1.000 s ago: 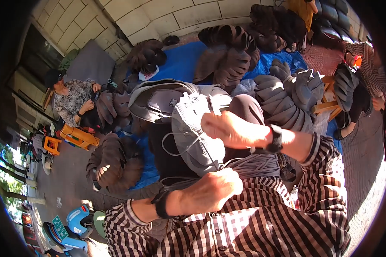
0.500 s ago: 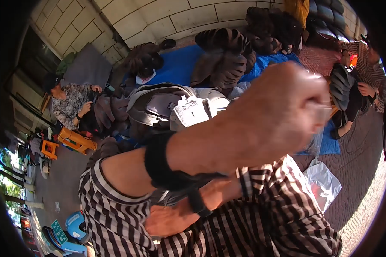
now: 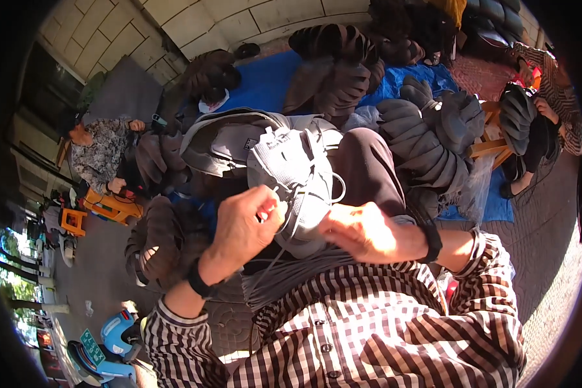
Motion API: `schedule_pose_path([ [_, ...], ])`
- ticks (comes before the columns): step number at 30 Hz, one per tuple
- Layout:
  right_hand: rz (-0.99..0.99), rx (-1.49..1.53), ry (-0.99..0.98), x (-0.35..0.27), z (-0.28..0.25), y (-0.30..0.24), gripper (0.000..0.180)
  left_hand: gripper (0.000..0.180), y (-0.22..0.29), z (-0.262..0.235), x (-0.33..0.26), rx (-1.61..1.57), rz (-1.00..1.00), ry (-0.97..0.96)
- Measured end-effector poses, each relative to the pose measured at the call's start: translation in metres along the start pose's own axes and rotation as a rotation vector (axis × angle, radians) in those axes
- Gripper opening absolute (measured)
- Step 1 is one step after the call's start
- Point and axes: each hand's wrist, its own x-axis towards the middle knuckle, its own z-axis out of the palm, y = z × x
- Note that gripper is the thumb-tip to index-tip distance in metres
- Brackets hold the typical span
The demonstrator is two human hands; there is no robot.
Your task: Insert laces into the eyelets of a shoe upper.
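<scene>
A light grey sneaker (image 3: pixel 277 161) rests on my lap, and a loose lace (image 3: pixel 337 189) loops out at its side. At the shoe's left, my left hand (image 3: pixel 244 223) is closed in a pinch, with a thin pale lace end showing by the fingertips. My right hand (image 3: pixel 365 234) is closed at the opposite side of the shoe; its fingertips are blurred, so what they hold cannot be made out. Another grey shoe (image 3: pixel 229 143) lies just beyond. Across my lap, below the hands, hangs a bundle of grey laces (image 3: pixel 291 279).
Stacks of dark shoe pieces (image 3: pixel 423 139) stand around me on a blue sheet (image 3: pixel 265 81). One person (image 3: pixel 103 152) sits at left near an orange stool (image 3: pixel 113 205); another (image 3: pixel 553 107) works at right. A blue scooter (image 3: pixel 115 335) stands lower left.
My left arm, stretched across to the right, has come back to the shoe's left. My right hand has moved from beneath that arm at lower left to the shoe's right. The arms are uncrossed.
</scene>
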Motion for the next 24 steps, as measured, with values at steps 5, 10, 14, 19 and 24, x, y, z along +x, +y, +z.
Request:
schedule_pose_path([
  [5,0.189,-0.523,0.109,-0.002,-0.02,0.019,0.025,0.021,0.003,0.041,0.005,0.306,0.188,0.093],
  [10,0.157,-0.706,-0.034,-0.005,-0.013,0.053,0.035,0.011,-0.009,0.046,0.019,0.334,0.156,-0.019],
  [14,0.128,-0.408,0.093,0.004,-0.027,0.052,0.019,0.004,-0.021,0.027,0.031,0.048,-0.014,-0.164],
  [19,0.481,0.587,0.134,0.015,-0.067,0.053,0.026,0.008,-0.042,0.011,0.043,-0.172,-0.293,-0.247],
  [24,0.507,0.773,0.291,0.016,-0.065,0.072,0.028,0.008,-0.041,0.001,0.039,0.029,-0.142,-0.229],
])
